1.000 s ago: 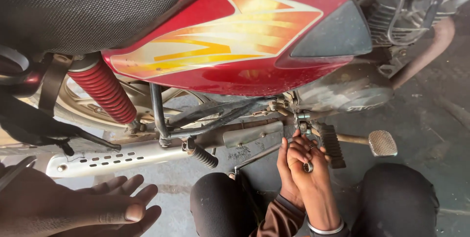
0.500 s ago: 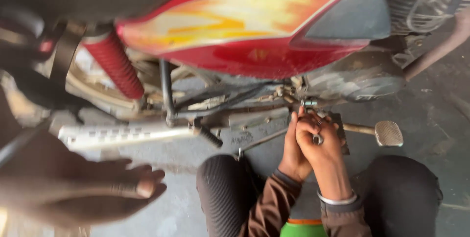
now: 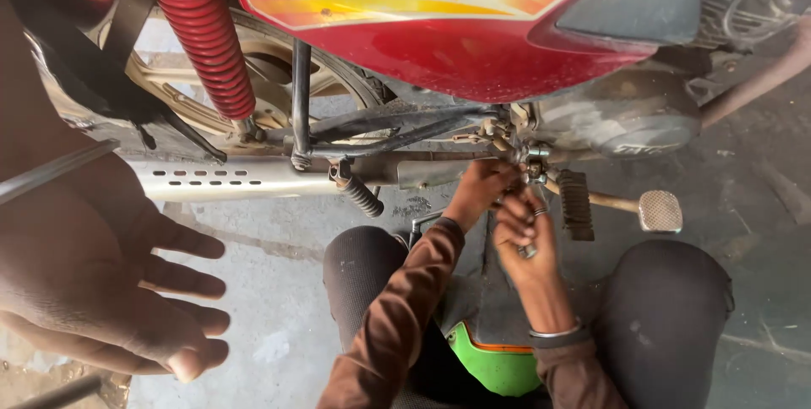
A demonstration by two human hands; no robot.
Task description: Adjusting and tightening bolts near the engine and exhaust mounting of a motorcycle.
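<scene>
- One own hand in view: left hand, low at the left edge of the head view, palm down, fingers pointing right.
- Grip wide: fingers spread apart, thumb lowest, holding nothing and touching nothing.
- Hovering over the bare concrete floor.
- Right hand out of view.
- Nearest thing: silver exhaust pipe with a row of slots, running level just above the spread fingers, apart from them.
- Above the pipe, a red coil shock absorber, tilted, in front of the rear wheel.
- Further right, the red side panel with yellow-orange flame markings, along the top edge of the view.
- Black ribbed foot peg sticking down and right from under the pipe.
- Squatting co-worker in brown sleeves at bottom centre, knees apart, both hands up at the frame under the panel.
- Co-worker's nearer hand closed on the fittings there.
- Co-worker's other hand, with ring and wrist bangle, closed round a small metal tool.
- Black rubber footrest just right of those hands.
- Brake pedal with square grid pad beyond it, on a thin lever.
- Green and orange shape between the co-worker's arms; kind not clear.
</scene>
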